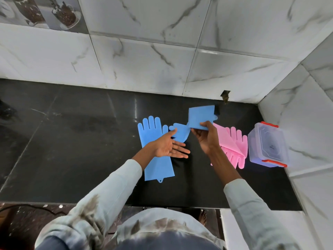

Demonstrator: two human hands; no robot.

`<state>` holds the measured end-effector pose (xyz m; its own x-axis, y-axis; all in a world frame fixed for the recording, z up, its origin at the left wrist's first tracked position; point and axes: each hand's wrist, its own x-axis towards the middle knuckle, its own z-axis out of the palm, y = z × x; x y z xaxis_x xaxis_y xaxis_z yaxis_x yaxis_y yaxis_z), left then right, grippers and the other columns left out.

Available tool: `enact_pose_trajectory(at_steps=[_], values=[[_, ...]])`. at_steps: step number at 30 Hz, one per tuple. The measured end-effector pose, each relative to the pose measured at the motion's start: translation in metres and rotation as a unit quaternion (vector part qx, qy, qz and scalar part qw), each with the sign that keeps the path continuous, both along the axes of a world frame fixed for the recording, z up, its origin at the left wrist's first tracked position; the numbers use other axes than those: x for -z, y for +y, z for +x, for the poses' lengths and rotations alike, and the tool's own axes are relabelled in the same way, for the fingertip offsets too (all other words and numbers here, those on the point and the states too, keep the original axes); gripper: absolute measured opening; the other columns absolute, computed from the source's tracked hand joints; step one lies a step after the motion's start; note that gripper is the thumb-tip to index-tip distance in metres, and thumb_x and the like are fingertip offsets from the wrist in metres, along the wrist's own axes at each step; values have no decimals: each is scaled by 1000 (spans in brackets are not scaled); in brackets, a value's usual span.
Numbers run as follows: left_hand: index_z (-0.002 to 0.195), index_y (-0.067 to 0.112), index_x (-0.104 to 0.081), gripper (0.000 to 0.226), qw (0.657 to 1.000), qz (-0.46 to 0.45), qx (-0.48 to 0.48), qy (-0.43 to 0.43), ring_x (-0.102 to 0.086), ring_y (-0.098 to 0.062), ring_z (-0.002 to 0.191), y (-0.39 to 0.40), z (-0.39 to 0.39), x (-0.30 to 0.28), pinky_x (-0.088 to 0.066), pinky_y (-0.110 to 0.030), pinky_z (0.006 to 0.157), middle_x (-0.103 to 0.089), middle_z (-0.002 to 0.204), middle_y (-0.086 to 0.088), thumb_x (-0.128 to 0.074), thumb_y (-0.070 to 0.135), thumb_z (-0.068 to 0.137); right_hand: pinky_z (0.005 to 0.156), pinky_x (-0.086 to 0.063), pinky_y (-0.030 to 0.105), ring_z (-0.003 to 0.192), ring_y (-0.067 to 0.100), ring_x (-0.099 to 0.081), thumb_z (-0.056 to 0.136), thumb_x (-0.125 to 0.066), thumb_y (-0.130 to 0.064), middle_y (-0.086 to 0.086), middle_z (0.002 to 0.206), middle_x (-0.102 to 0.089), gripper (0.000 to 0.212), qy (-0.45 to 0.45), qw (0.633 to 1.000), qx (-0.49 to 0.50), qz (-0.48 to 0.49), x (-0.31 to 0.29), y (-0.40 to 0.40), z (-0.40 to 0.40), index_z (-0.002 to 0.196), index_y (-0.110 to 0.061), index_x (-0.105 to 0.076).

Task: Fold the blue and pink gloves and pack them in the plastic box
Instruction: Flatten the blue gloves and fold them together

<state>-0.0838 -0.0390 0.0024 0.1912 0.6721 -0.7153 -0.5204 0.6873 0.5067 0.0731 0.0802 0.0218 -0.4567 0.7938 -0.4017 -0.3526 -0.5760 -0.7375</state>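
Up close, the right hand point(205, 137) curls its fingers and thumb around a second blue glove point(198, 118), pinching it where the smooth cuff bends over, so that the squared cuff end stands up toward the wall while the finger end droops to the left. The left hand point(168, 146) lies loose and flat, palm up, fingers straight and holding nothing; its thumb tip just meets the drooping glove fingers. Under that hand, flat on the black stone counter point(72, 150), stretches the first blue glove point(156, 159), a long rubbery shape with five rounded fingers pointing to the wall and a small hanging tab at its cuff edge. Taking the plastic box point(268, 147) as the landmark: it stands at the counter's right end against the marble-tiled side wall point(310, 123), a clear, rounded-corner tub with red latches at its near and far ends (whether a lid is on it is hard to tell), and it looks to hold no gloves. Just left of the box, touching or nearly so, the pink gloves point(234, 145) lie in a heap, ribbed bristles showing on one palm. Both blue gloves sit farther left of the box, well apart from it. Pale, stained sleeves point(111, 192) cover both forearms.
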Motion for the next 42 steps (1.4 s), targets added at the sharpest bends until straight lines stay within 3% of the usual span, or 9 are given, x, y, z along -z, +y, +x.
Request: enact_pose_trajectory(at_steps=[4, 11, 15, 20, 23, 25, 29, 34, 42], values=[[157, -3, -45, 76, 994, 7, -102, -49, -55, -46, 147, 7, 23, 5, -40, -53, 129, -58, 155, -28, -57, 53, 107, 75, -65, 30, 89, 22, -76, 96, -52, -6, 12, 103, -74, 18, 35, 997, -53, -46, 21, -14, 30, 110, -7, -63], [146, 2, -59, 60, 970, -3, 15, 241, -71, -32, 128, 27, 38, -3, -54, -45, 118, -69, 144, -19, -65, 46, 105, 87, -50, 37, 100, 18, -64, 88, -54, -4, 4, 102, -69, 25, -6, 998, 4, 57, -3, 11, 23, 111, -11, -63], [150, -3, -53, 68, 982, 20, -187, -11, -56, -41, 146, 42, 20, -19, -40, -53, 129, -60, 152, -25, -34, 52, 115, 81, -55, 28, 94, 17, -65, 81, -54, 4, 6, 102, -70, 34, -24, 975, -111, 190, -40, 27, 4, 110, -8, -67], [142, 12, -59, 71, 960, 16, -273, -64, -66, -38, 119, 43, -1, -26, -48, -50, 113, -69, 130, -18, -20, 64, 111, 83, -57, 48, 95, 24, -79, 74, -43, 15, 20, 87, -78, 22, -254, 781, -369, 435, -28, 18, 4, 71, -7, -44], [150, 7, -58, 64, 961, -41, -261, 81, -60, -39, 140, 30, -5, -8, -46, -55, 123, -65, 148, -21, -28, 51, 116, 105, -53, 47, 118, 24, -69, 80, -56, 12, 8, 120, -73, 29, -414, 602, -518, 444, 8, 10, 19, 93, -11, -68], [150, 2, -58, 56, 956, -37, -263, 129, -64, -37, 132, 24, -2, 3, -48, -51, 121, -65, 146, -22, -36, 42, 117, 105, -53, 33, 123, 22, -63, 87, -72, -4, -3, 133, -62, 33, -457, 536, -596, 385, 26, 6, 25, 115, -23, -73], [135, -1, -62, 51, 947, -18, -195, 254, -66, -28, 116, 25, 3, 8, -54, -36, 106, -69, 131, -19, -48, 43, 114, 94, -45, 20, 111, 6, -67, 91, -79, -28, -7, 122, -72, 30, -436, 621, -550, 349, 23, 10, 19, 119, -20, -72], [154, 5, -47, 52, 919, 29, -127, 371, -61, -34, 140, 28, 13, 5, -54, -52, 117, -59, 151, -16, -64, 23, 108, 100, -59, 42, 102, 21, -77, 95, -75, -25, 6, 116, -75, 27, -482, 671, -441, 350, 25, 12, 19, 116, -10, -68], [160, 11, -46, 60, 810, 85, -2, 580, -63, -32, 134, 23, 8, 12, -55, -36, 108, -63, 145, -16, -58, -5, 104, 118, -44, 45, 140, 27, -46, 103, -64, -38, 7, 153, -45, 56, -620, 621, -269, 396, 50, -11, 35, 149, -15, -43]])
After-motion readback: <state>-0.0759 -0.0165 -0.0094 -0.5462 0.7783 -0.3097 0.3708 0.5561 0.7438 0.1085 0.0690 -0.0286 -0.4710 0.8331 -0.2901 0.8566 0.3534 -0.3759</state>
